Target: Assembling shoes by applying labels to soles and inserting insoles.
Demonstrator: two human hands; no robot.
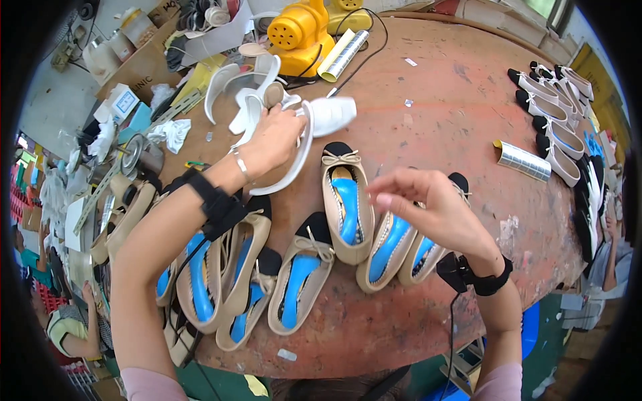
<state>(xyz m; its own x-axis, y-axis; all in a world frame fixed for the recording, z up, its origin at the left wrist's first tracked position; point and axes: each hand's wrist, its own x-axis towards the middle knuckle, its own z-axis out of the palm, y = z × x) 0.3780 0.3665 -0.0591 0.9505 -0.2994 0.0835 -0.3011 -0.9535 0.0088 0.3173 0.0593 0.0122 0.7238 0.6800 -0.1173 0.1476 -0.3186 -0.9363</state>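
My left hand (277, 137) is closed at a pile of thin white insoles (255, 67), some with beige faces. A curved white insole (304, 157) hangs from its grip; the fingertips are partly hidden. My right hand (428, 207) hovers over beige flats with its fingers loosely apart and nothing in them. Under and beside it lie beige ballet flats with black toes and bows, among them a middle flat (365, 230) and a flat (388, 257) partly covered by the hand. Blue linings show inside them. More such flats, including a flat (301, 287), sit below my left forearm.
A yellow machine (297, 37) with a black cord stands at the back, beside a rolled sheet (344, 57). Finished-looking flats (555, 137) line the right edge near a silvery roll (523, 161). Cans, boxes and wads of white cloth (170, 134) crowd the left.
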